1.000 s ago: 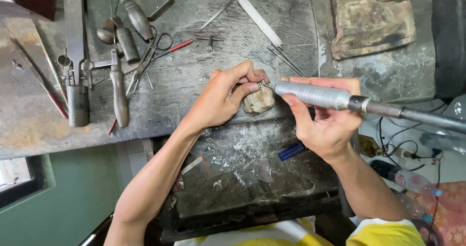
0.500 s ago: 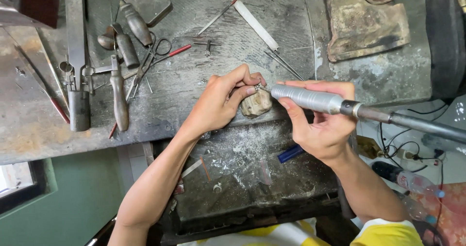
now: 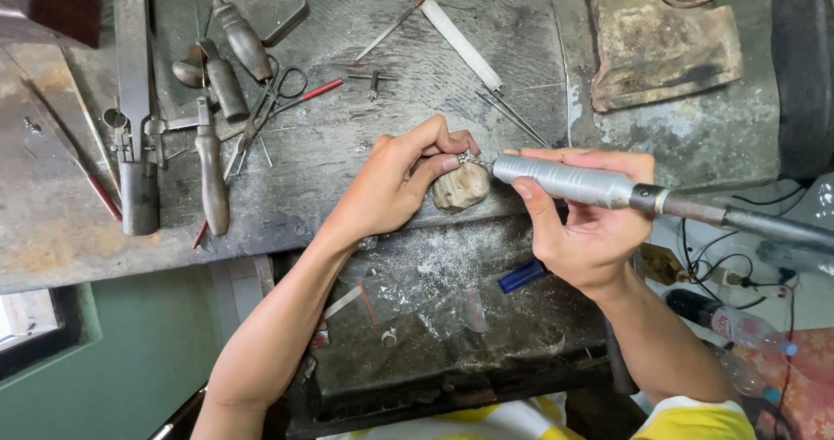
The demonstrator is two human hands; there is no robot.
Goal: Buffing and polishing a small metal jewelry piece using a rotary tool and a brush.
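- Grey, scarred metal covers the bench point(image 3: 365, 188), which fills the upper part of the view; its front edge runs from the lower left up toward the middle, where both hands work.
- A dusty dark tray point(image 3: 452, 318) sits below the front edge, holding a blue piece point(image 3: 521, 276), small clear bags and pale filings.
- A rusty brown slab point(image 3: 660, 45) lies at the bench's far right corner.
- A green wall point(image 3: 130, 362) shows at lower left, beneath the bench; cables point(image 3: 721, 258) and a plastic bottle point(image 3: 730, 327) lie at the right, off the bench.
- A saw frame point(image 3: 135, 101) lies near the left edge, with wooden-handled tools point(image 3: 228, 79), scissors point(image 3: 265, 105) and a flat file point(image 3: 465, 45) spread toward the back.
- The right hand point(image 3: 582, 231) is closed around a silver rotary handpiece point(image 3: 565, 181), thumb under, fingers over the barrel; its tip points left to the front edge, and its dark shaft runs off to the right.
- The left hand point(image 3: 400, 184) is curled narrow, thumb and fingers pinching a small shiny piece point(image 3: 466, 157) just at the handpiece tip; what the piece is cannot be told.
- A worn wooden peg point(image 3: 460, 186) juts from the front edge directly under the pinched piece, touching the left thumb.
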